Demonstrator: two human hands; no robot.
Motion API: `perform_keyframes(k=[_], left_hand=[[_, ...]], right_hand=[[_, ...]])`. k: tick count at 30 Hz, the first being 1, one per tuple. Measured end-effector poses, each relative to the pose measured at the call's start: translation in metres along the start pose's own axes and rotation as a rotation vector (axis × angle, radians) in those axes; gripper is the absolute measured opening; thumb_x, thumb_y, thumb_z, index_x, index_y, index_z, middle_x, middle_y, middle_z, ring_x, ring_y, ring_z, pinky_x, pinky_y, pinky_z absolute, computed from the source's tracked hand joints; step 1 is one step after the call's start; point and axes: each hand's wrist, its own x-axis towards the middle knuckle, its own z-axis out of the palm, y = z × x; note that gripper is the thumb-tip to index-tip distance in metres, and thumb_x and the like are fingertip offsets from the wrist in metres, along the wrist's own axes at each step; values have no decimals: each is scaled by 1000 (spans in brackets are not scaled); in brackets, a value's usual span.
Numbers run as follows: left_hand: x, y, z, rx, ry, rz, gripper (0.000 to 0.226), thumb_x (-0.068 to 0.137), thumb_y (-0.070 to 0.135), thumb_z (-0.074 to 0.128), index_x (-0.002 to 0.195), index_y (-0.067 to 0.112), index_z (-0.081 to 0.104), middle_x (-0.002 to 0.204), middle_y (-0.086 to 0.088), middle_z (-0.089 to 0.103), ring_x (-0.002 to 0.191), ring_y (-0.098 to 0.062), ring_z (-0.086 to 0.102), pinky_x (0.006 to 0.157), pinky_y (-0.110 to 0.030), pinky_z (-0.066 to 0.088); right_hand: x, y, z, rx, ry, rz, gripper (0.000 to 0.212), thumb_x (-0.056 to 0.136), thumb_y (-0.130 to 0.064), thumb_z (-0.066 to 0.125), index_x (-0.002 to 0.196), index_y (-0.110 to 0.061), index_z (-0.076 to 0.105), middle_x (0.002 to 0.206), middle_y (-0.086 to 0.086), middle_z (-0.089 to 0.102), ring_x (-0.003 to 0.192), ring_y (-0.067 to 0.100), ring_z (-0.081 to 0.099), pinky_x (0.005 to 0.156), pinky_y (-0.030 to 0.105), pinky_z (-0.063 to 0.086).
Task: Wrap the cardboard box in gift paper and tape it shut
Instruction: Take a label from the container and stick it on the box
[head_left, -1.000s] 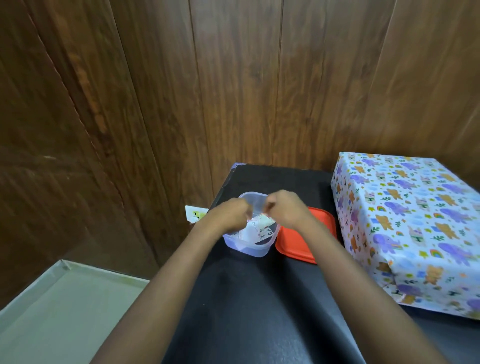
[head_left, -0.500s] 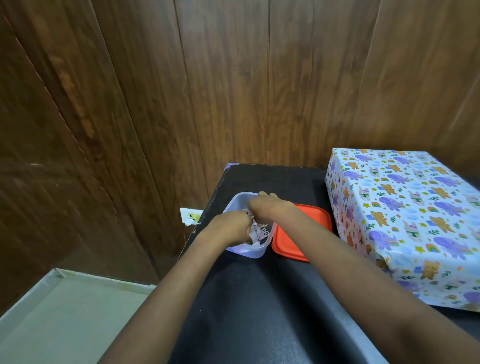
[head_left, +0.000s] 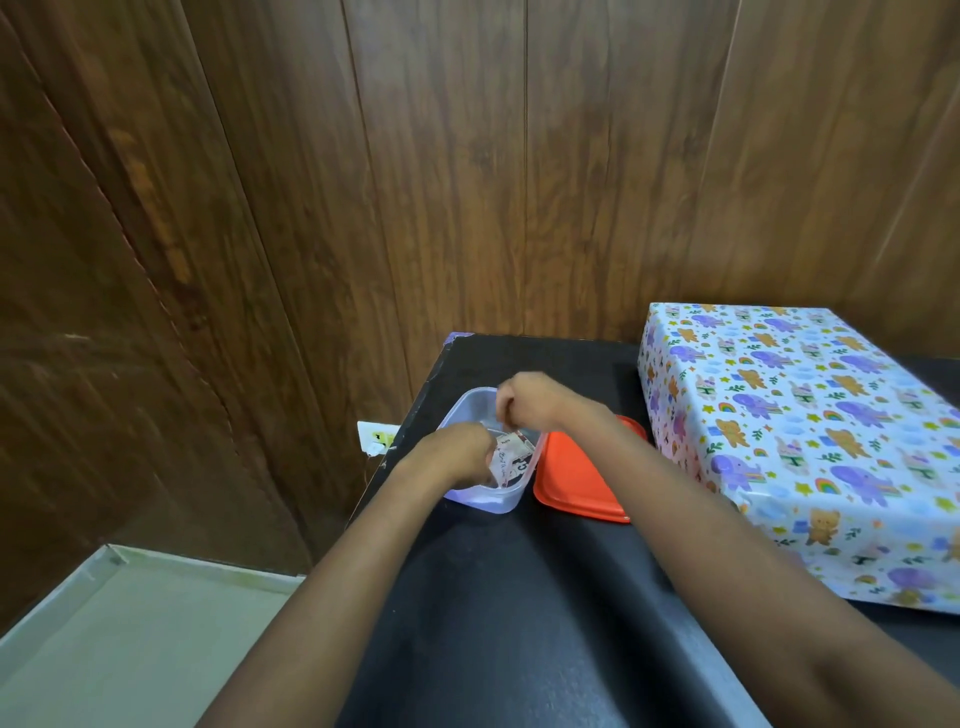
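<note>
Head view: cardboard box (head_left: 810, 447) sits fully papered on the surface (head_left: 519, 597), 3 o'clock of clear tub (head_left: 467, 410). Left hand (head_left: 452, 452) grips printed packet (head_left: 511, 460) in the tub. Right hand (head_left: 535, 402) has fingers clenched; their hold cannot be told. Likely fetching tape; next, free a strip.

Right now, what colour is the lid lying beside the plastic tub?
Orange-red lid, clearest in the head view.

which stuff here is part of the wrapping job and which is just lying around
Job: wrapped box; clear tub and printed scrap, which left hand grips, right hand over it.
Lying about: orange lid beside the tub; wall socket.
</note>
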Motion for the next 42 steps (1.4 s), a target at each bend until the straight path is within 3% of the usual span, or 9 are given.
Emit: perform_keyframes(k=[7, 12, 16, 20, 25, 27, 30, 35, 42], left_hand=[[-9, 0, -7, -22, 15, -61, 27, 88, 15, 57, 113, 6, 62, 105, -14, 65, 88, -27, 58, 72, -34, 45], [-9, -10, -9, -193, 59, -90, 23, 91, 14, 56, 109, 5, 67, 109, -12, 66, 91, -22, 59, 76, -31, 46], [-18, -7, -23, -392, 407, -182, 13, 88, 18, 62, 92, 6, 59, 99, -8, 59, 80, -18, 52, 67, -31, 41], [-28, 5, -35, -733, 370, -251, 27, 85, 28, 68, 89, 7, 52, 83, -4, 55, 72, -17, 53, 63, -29, 41], [-51, 49, -37, -1490, 166, -79, 21, 86, -1, 60, 68, 6, 53, 56, -9, 62, 53, -16, 63, 48, -18, 45], [-55, 66, -36, -1610, 187, -49, 21, 88, -3, 55, 68, 5, 53, 53, -9, 61, 53, -18, 64, 49, -20, 49], [-63, 92, -34, -1648, 195, -4, 16, 89, -3, 52, 74, 3, 53, 57, -9, 63, 57, -23, 68, 56, -25, 54], [-73, 128, -32, -1735, 239, 87, 22, 89, -6, 50, 68, 2, 48, 65, -15, 61, 49, -22, 63, 59, -32, 58], [-78, 146, -22, -1856, 225, 117, 27, 90, -5, 50, 65, 4, 47, 61, -13, 65, 55, -21, 67, 66, -34, 59]], right_hand=[[10, -20, 21, -235, -203, 50, 33, 92, -27, 56, 122, -13, 60, 95, 1, 55, 87, 18, 48, 70, 26, 39], [12, -13, 19, 61, -11, -3, 11, 83, -4, 62, 87, -11, 69, 91, 10, 64, 85, 21, 57, 79, 31, 49], [-2, 1, -5, 340, 159, -68, 30, 74, 15, 56, 62, -13, 59, 67, 2, 59, 71, 15, 56, 63, 20, 46], [-37, 15, -35, 711, 379, -22, 31, 78, 6, 67, 60, -16, 57, 59, -2, 54, 55, 5, 45, 52, 17, 36], [-93, 42, -48, 871, 603, 55, 25, 79, 5, 67, 66, -14, 58, 63, 5, 55, 59, 15, 49, 59, 31, 42], [-117, 46, -46, 775, 691, 62, 16, 78, 4, 65, 82, -11, 63, 80, 9, 60, 76, 21, 55, 73, 36, 46], [-157, 41, -36, 389, 851, -51, 36, 77, -14, 69, 113, -15, 63, 108, -6, 49, 103, 9, 37, 85, 15, 32], [-197, 43, -20, 326, 687, -144, 33, 74, -31, 70, 102, -13, 72, 107, -1, 66, 109, 17, 53, 99, 33, 37], [-218, 45, -18, 515, 717, -109, 19, 86, -21, 66, 99, -9, 73, 99, -7, 68, 102, 10, 57, 91, 19, 39]])
